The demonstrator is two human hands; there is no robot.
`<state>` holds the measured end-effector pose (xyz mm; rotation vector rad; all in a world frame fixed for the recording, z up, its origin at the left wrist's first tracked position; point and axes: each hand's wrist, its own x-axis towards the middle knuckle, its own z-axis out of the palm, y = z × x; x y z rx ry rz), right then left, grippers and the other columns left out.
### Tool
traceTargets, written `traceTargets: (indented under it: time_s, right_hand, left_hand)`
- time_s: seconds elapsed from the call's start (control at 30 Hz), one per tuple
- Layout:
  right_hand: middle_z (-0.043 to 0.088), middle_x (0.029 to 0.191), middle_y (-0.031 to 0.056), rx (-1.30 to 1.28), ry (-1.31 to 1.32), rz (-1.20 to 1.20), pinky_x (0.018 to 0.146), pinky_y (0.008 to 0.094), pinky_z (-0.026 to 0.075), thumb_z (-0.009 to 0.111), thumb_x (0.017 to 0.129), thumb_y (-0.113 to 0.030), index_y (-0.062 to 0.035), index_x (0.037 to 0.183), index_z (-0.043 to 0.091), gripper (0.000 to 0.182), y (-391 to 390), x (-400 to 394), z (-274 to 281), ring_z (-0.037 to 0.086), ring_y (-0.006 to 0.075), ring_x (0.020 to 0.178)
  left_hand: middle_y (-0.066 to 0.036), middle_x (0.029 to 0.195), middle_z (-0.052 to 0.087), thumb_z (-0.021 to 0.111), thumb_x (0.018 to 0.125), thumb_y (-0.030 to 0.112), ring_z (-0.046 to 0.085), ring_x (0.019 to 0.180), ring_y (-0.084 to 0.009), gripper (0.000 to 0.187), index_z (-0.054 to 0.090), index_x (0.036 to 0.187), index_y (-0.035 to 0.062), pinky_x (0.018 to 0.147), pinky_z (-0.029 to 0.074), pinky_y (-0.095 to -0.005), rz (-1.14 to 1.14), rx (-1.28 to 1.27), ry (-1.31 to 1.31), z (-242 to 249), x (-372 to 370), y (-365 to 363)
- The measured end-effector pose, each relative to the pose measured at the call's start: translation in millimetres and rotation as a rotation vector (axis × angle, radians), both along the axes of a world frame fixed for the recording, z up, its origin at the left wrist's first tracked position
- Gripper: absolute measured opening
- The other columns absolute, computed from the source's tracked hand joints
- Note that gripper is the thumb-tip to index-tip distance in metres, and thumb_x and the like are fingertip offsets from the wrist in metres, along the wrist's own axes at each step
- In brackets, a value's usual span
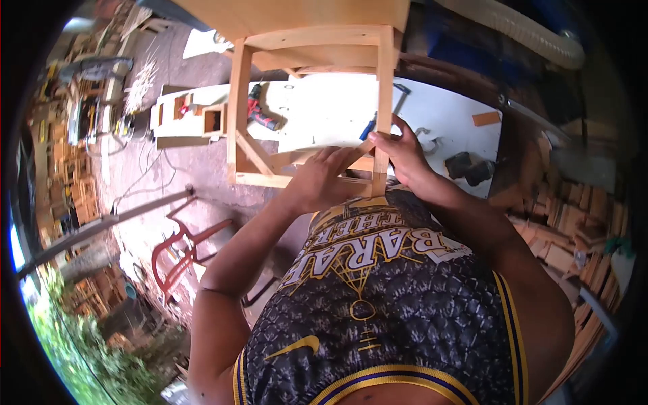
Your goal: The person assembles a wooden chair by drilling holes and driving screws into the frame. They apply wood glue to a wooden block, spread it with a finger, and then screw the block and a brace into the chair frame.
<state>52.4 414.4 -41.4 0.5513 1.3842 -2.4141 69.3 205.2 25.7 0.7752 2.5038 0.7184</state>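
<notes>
A light wooden furniture frame (239, 108) with a broad panel (297, 15) at its top stands upright in front of my body. My left hand (318, 179) is closed on a short diagonal wooden brace (354, 156) at the frame's lower right corner. Its thumb is mostly hidden. My right hand (407, 154) grips the frame's right upright (384, 88) near that corner, thumb close to the brace's upper end. A matching brace (255, 152) sits across the lower left corner.
Behind the frame a white table (466, 138) bears a red-and-black power drill (260, 111), a clamp (401, 98), a wooden block (486, 119) and dark objects (469, 169). A red plastic chair (179, 253) stands at left. Stacked wood (567, 236) lies at right. A ribbed hose (533, 30) runs overhead.
</notes>
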Motion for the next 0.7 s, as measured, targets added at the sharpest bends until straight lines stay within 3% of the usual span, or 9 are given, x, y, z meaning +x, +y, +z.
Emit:
traceTargets:
  time_s: [0.07,0.1,0.23,0.33,0.5,0.7]
  right_hand:
    - [0.06,0.108,0.0166,-0.007,-0.01,-0.017,0.086,0.0319,0.052,0.074,0.079,-0.002,0.0016,0.139,0.026,0.077,-0.9,0.1,-0.9,0.061,0.0218,0.099]
    - [0.06,0.108,0.0165,-0.009,-0.016,-0.008,0.085,0.0319,0.052,0.074,0.079,-0.002,0.0,0.139,0.028,0.076,-1.2,0.3,0.2,0.061,0.0214,0.098]
    - [0.062,0.103,0.0121,-0.02,0.007,0.055,0.073,0.033,0.055,0.072,0.081,-0.003,-0.0038,0.135,0.037,0.064,2.1,-1.8,-0.1,0.063,0.0189,0.09]
    - [0.062,0.102,0.0093,-0.009,0.013,0.088,0.07,0.0331,0.055,0.071,0.081,-0.003,-0.0045,0.13,0.041,0.057,2.8,-3.1,0.2,0.063,0.0179,0.087]
    - [0.06,0.097,0.0074,0.012,0.008,0.064,0.068,0.0346,0.055,0.07,0.082,-0.005,-0.0058,0.127,0.043,0.052,-0.6,-1.1,6.9,0.062,0.0188,0.082]
    - [0.061,0.098,0.0086,0.062,0.007,0.004,0.071,0.0375,0.056,0.071,0.082,-0.007,-0.0063,0.127,0.043,0.052,-4.9,2.9,2.8,0.063,0.0211,0.083]
  left_hand:
    - [-0.023,0.128,0.048,0.078,0.067,0.029,0.046,0.12,-0.0387,0.087,0.036,0.139,0.0031,0.103,0.036,-0.0449,0.007,-0.029,-0.016,19.0,5.1,3.0]
    - [-0.024,0.13,0.046,0.079,0.067,0.033,0.044,0.122,-0.0388,0.097,0.027,0.143,0.0012,0.105,0.033,-0.0459,-0.013,-0.11,-0.014,19.6,8.8,6.7]
    - [-0.021,0.128,0.044,0.083,0.06,0.04,0.043,0.121,-0.0361,0.115,0.018,0.145,-0.0015,0.105,0.031,-0.0441,0.094,-0.245,0.141,16.2,31.1,27.2]
    - [-0.021,0.126,0.045,0.082,0.061,0.042,0.044,0.12,-0.0354,0.115,0.017,0.146,-0.0017,0.104,0.032,-0.0433,0.154,-0.241,0.203,2.5,37.4,33.5]
    - [-0.017,0.12,0.05,0.08,0.059,0.044,0.048,0.114,-0.032,0.103,0.032,0.138,-0.0007,0.102,0.034,-0.0421,0.159,-0.076,0.355,-11.1,34.7,22.8]
    - [-0.014,0.111,0.053,0.081,0.056,0.043,0.052,0.107,-0.0298,0.096,0.04,0.134,0.0025,0.095,0.038,-0.0405,0.097,0.002,0.438,-21.8,29.2,12.3]
